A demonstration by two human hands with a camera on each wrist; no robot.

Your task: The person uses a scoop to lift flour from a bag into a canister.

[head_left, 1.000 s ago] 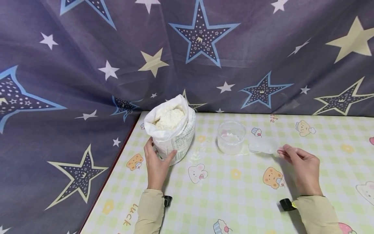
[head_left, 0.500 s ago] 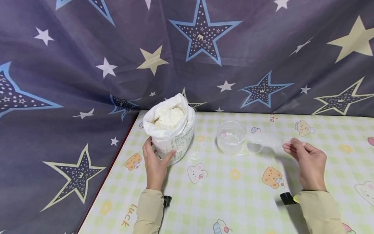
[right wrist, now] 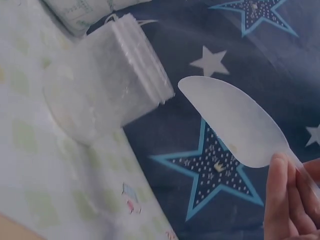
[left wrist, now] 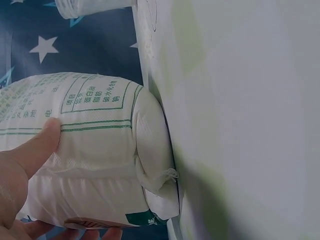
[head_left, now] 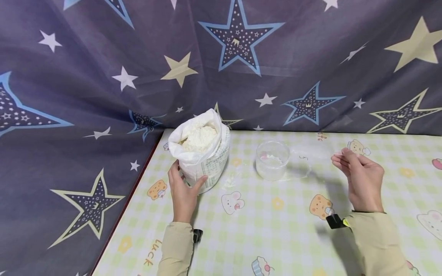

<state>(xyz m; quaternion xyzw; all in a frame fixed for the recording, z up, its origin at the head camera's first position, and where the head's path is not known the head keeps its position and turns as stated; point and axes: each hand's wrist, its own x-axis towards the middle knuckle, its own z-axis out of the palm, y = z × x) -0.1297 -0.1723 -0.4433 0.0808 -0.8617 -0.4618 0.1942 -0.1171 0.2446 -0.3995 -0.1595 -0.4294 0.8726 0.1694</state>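
Note:
At the back left of the table, an open white woven bag [head_left: 214,165] full of off-white flour-like powder [head_left: 200,140] stands upright. My left hand [head_left: 185,195] grips its near side; in the left wrist view the thumb [left wrist: 42,145] presses beside the bag's green print [left wrist: 95,95], with fingers beneath. My right hand [head_left: 362,180] pinches the handle of a translucent plastic scoop [right wrist: 235,120], held above the table. The scoop's bowl is faint in the head view and points left. Left of it sits a round clear plastic tub [head_left: 272,163], lidless.
The table wears a green checked cloth [head_left: 255,230] with cartoon prints. A dark star-patterned curtain [head_left: 221,88] hangs behind and along the left side. A little white powder [head_left: 229,182] seems scattered between bag and tub.
My right hand has lifted the scoop up and a little to the right, away from the tabletop. The left hand, bag and tub have stayed in place.

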